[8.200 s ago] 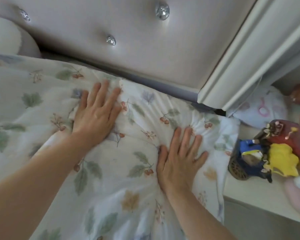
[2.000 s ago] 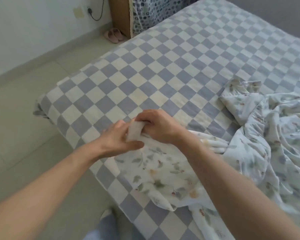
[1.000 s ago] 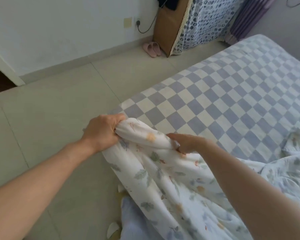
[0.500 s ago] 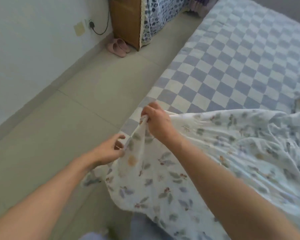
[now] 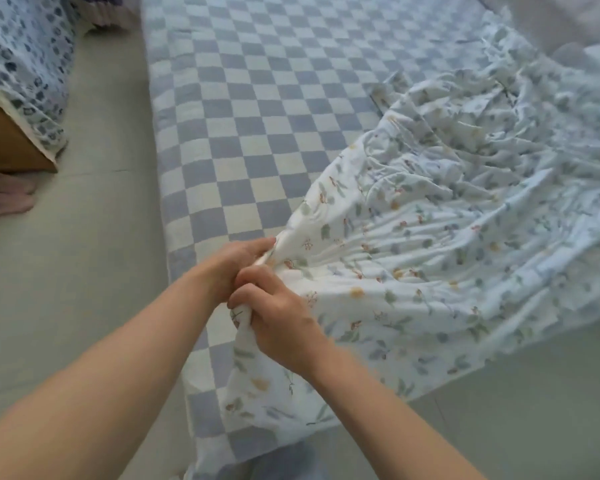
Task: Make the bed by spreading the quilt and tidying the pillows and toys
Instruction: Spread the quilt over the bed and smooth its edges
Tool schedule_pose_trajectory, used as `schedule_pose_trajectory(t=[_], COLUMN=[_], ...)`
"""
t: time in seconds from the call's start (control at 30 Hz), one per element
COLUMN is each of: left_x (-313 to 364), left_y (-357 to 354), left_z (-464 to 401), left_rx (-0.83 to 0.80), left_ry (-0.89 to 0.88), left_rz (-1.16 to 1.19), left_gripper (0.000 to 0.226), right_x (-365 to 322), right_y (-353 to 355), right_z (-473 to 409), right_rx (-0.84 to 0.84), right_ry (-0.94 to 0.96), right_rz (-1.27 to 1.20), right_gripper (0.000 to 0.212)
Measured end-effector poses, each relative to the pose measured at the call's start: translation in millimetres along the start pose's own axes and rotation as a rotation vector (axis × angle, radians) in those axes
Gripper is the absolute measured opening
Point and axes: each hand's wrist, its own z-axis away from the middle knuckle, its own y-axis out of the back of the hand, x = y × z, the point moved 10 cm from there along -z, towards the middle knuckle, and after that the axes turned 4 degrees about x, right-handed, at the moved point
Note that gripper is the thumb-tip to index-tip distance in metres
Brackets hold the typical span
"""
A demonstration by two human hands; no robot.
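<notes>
A white quilt (image 5: 440,216) printed with leaves and berries lies rumpled over the right half of the bed and hangs off its near edge. The bed (image 5: 257,109) wears a blue-and-white checked sheet. My left hand (image 5: 232,265) and my right hand (image 5: 278,320) are close together at the bed's near corner, both closed on the quilt's corner edge. The cloth fans out in taut folds from my hands toward the right. No pillows or toys are in view.
Pale tiled floor (image 5: 66,271) runs along the bed's left side and near end. A wooden cabinet (image 5: 4,140) draped in blue-patterned cloth (image 5: 25,64) stands at the far left, with pink slippers (image 5: 4,195) beside it. Purple curtain (image 5: 101,8) hangs at the top left.
My hands have come together at the quilt corner. The view has swung right, so the bed now fills the frame and the quilt lies stretched across more of it.
</notes>
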Motion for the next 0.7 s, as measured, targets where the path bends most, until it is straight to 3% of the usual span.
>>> schedule_pose_trajectory(t=[0.1,0.3,0.37,0.43,0.47,0.53,0.63,0.7], left_x=[19.4,74.8,110.2,157.3,175.2,197.1,183.8,164.5], left_y=[-22.6,-32.8,-13.9,19.7,32.3,44.3,70.0,77.0], left_z=[-7.8,-28.2,-29.5,-10.0,5.8,27.7,15.5,-7.8], left_rx=[0.015,0.254,0.374,0.61,0.706,0.746,0.656,0.508], left_ry=[0.013,-0.136,-0.307,-0.607,-0.751,-0.917,-0.882,-0.842], left_rz=[-0.042,-0.287,-0.256,-0.332,-0.384,-0.503,-0.827,-1.083], left_gripper=[0.025,0.009,0.019,0.028,0.027,0.015,0.018,0.025], right_x=[-5.0,-11.1,-5.0,12.4,22.8,44.2,65.3,67.5], right_y=[23.5,41.7,39.3,36.5,34.1,26.2,-8.4,-44.9], right_z=[6.6,15.5,20.4,28.7,35.9,59.8,130.4,174.3], right_rx=[0.102,0.22,0.287,0.376,0.433,0.631,0.9,0.898], right_ry=[-0.033,-0.119,-0.201,-0.326,-0.403,-0.661,-1.198,-1.485], right_rz=[-0.036,-0.034,-0.012,0.033,0.089,0.123,0.082,0.08], right_gripper=[0.016,0.013,0.014,0.016,0.019,0.028,0.03,0.026])
